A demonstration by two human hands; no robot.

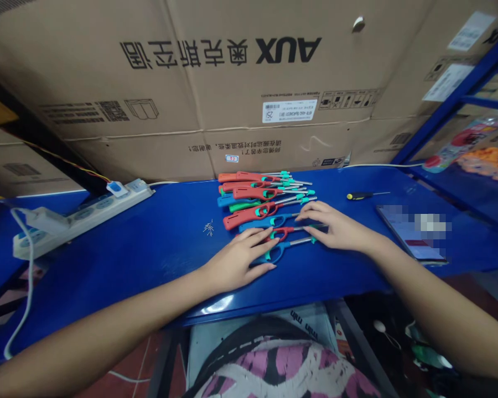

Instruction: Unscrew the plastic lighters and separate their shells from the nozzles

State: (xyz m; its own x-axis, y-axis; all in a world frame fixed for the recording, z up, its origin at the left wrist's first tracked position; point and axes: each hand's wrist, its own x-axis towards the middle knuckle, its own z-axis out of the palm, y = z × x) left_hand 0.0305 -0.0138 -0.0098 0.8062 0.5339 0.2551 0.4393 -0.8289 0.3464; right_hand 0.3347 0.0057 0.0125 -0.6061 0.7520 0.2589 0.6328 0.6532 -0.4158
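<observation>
Several long-nosed gas lighters in red, blue and green lie stacked side by side on the blue table, their metal tubes pointing right. My left hand [237, 258] rests over the handles of the nearest ones, fingers spread, covering part of a blue lighter [279, 252] and a red lighter [288, 230]. At the tube end, my right hand [334, 225] touches the lighters with thumb and fingers apart; its fingertips hide the tip of another blue lighter [257, 223]. Farther back lies a bigger red lighter [249, 216]. Small screws or pins [208, 228] lie left of the pile.
A power strip [87, 216] with plugs and cables lies at the left. To the right are a screwdriver [367, 195] and a phone [413, 235]. A large cardboard box [232, 83] stands behind the table [149, 265]. A bottle [465, 143] lies far right.
</observation>
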